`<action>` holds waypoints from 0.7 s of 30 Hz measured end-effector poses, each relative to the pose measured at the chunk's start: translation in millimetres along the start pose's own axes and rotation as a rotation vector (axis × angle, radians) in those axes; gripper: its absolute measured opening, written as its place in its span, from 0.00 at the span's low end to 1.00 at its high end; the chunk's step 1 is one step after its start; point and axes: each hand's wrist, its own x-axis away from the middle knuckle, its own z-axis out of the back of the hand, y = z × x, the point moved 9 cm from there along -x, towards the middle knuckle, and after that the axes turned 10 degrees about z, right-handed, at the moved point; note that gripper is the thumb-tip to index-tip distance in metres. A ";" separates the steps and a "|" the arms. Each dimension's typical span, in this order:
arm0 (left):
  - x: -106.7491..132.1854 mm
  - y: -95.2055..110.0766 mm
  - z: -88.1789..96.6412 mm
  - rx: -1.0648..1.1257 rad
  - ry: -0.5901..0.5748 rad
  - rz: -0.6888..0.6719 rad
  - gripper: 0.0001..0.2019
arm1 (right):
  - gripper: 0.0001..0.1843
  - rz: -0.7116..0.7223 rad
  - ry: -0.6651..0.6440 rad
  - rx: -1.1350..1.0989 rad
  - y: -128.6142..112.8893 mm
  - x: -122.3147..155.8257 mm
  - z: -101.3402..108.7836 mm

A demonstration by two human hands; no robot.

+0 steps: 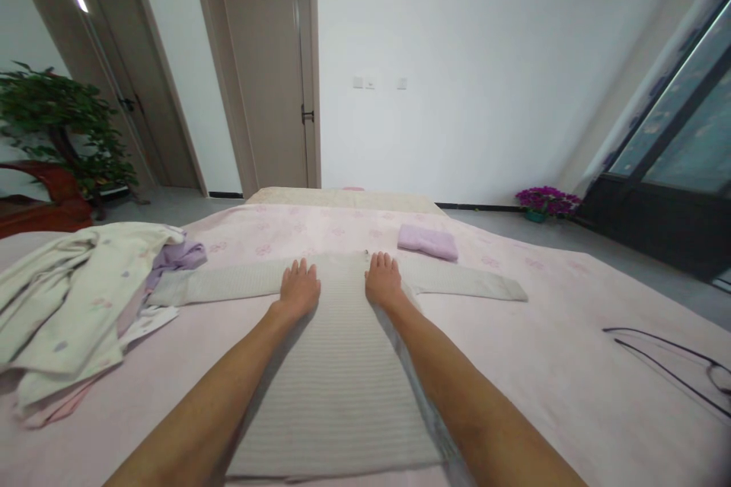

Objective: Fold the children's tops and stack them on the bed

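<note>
Bare forearms reach away from the camera over a pale grey ribbed sweater (336,380). It lies flat and lengthwise in the middle of a bed (571,365) covered in pink flowered sheeting. Left hand (300,291) and right hand (384,280) rest palm down near the sweater's neckline, fingers spread and gripping nothing, with a narrow strip of knit showing between them. Both sleeves stretch straight out. The left sleeve (217,285) points towards a loose pile of clothes (74,304), and the right sleeve (468,285) passes just in front of a folded lilac cloth (427,241). A black hanger (668,361) lies well apart on the right. The work appears to be smoothing the knit flat. Doing it well likely means flat palms and light, even pressure, stroking outward from the centre towards shoulders and sleeves, so the ribbing is not stretched or dragged askew.
</note>
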 end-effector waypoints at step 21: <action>122.1 -27.2 6.8 0.045 -0.021 -0.191 0.28 | 0.35 0.117 -0.107 -0.059 17.3 114.9 9.0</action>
